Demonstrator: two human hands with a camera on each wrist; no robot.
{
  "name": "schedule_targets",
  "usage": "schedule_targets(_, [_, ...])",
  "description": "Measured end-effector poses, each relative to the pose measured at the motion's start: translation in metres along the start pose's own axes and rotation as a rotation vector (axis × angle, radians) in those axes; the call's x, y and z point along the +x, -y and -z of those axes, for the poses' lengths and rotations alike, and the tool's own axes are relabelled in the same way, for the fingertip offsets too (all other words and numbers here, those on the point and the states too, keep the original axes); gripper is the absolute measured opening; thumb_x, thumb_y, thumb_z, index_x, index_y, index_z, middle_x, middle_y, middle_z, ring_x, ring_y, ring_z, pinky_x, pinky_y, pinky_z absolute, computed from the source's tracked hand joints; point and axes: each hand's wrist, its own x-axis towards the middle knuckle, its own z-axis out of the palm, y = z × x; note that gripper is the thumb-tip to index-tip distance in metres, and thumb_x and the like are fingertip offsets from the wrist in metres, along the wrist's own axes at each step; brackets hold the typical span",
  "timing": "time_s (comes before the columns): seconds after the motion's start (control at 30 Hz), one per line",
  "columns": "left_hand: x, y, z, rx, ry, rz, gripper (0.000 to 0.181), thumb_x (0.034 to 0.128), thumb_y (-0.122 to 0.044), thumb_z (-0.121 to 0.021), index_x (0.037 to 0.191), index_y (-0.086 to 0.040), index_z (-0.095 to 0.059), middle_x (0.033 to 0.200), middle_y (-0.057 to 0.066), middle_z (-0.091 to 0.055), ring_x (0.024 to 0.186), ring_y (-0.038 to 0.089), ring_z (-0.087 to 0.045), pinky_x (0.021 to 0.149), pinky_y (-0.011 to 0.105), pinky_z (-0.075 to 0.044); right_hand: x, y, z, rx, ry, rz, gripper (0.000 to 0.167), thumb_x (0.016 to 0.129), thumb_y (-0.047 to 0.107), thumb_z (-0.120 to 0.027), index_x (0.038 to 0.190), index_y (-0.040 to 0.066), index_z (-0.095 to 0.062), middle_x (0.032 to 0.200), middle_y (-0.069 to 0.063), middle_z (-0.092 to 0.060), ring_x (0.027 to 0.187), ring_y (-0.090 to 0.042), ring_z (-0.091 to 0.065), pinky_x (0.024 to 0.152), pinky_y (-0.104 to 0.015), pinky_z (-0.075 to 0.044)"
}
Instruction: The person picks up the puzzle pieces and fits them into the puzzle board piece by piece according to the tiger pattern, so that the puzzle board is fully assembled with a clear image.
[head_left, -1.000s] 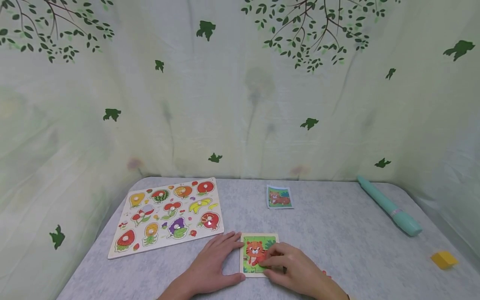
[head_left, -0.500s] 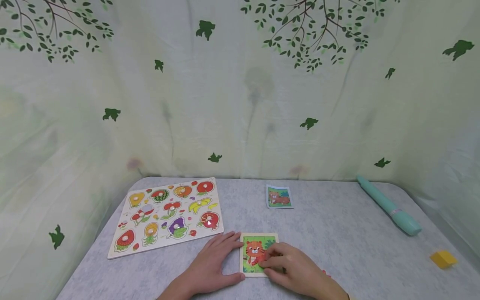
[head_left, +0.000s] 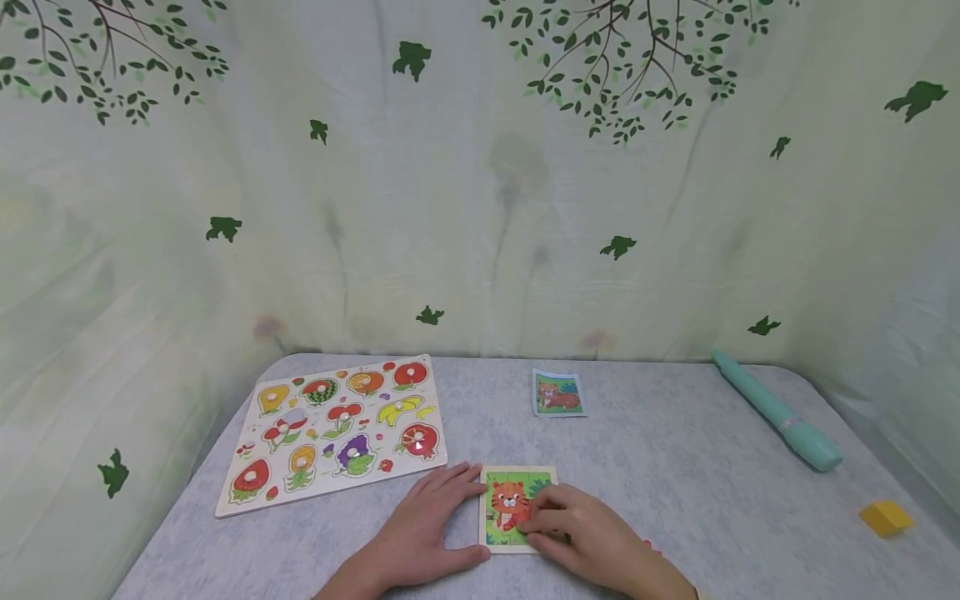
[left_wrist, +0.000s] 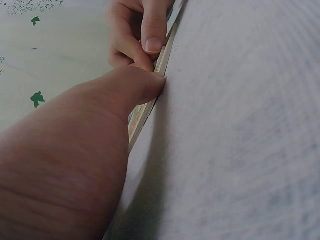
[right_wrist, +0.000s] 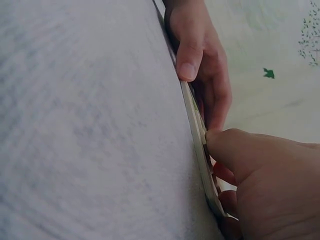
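Note:
A small wooden jigsaw puzzle (head_left: 508, 500) with an orange tiger on green lies flat in its pale frame near the table's front. My left hand (head_left: 426, 529) rests beside it, fingers extended, fingertips and thumb touching the left edge of the frame. Over the puzzle's lower right, my right hand (head_left: 588, 532) has its fingers bent and pinches a puzzle piece (right_wrist: 204, 136) at the surface. That piece is mostly hidden by the fingers. In the left wrist view the right hand's thumb and fingers (left_wrist: 153, 45) meet just above the frame.
A fruit peg puzzle board (head_left: 330, 487) lies at the left. Behind the tiger puzzle is a small picture card (head_left: 559, 395). A teal cylinder (head_left: 780, 417) and a yellow block (head_left: 887, 518) lie at the right. A small red thing (head_left: 652, 547) shows beside the right wrist.

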Motion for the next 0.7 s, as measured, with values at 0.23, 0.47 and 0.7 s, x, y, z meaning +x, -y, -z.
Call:
schedule_targets(0.23, [0.0002, -0.0007, 0.0005, -0.002, 0.005, 0.003, 0.074, 0.0857, -0.074, -0.065, 0.147, -0.034, -0.054, 0.164, -0.010, -0.039, 0.153, 0.025, -0.032, 0.122, 0.063, -0.028, 0.0003, 0.0010, 0.0011, 0.003, 0.014, -0.025, 0.012, 0.097, 0.033, -0.074, 0.106, 0.031, -0.081, 0.109, 0.015, -0.065, 0.091, 0.004, -0.056, 0.075, -0.014, -0.051])
schedule_targets(0.47, [0.0000, -0.0009, 0.0006, -0.009, 0.013, 0.011, 0.074, 0.0854, -0.074, -0.065, 0.147, -0.034, -0.054, 0.164, -0.010, -0.039, 0.154, 0.025, -0.032, 0.122, 0.063, -0.027, 0.0007, 0.0034, 0.0024, -0.019, 0.023, -0.034, 0.014, 0.098, 0.038, -0.072, 0.105, 0.031, -0.082, 0.108, 0.015, -0.065, 0.091, 0.003, -0.056, 0.074, -0.014, -0.051])
schedule_targets(0.7, [0.0003, -0.0004, 0.0004, -0.008, 0.014, 0.011, 0.074, 0.0854, -0.075, -0.064, 0.147, -0.034, -0.054, 0.164, -0.010, -0.039, 0.154, 0.025, -0.032, 0.122, 0.062, -0.027, 0.0012, 0.0065, 0.0013, -0.020, 0.005, -0.053, 0.011, 0.096, 0.035, -0.074, 0.105, 0.032, -0.080, 0.108, 0.017, -0.065, 0.092, 0.002, -0.056, 0.077, -0.018, -0.053])
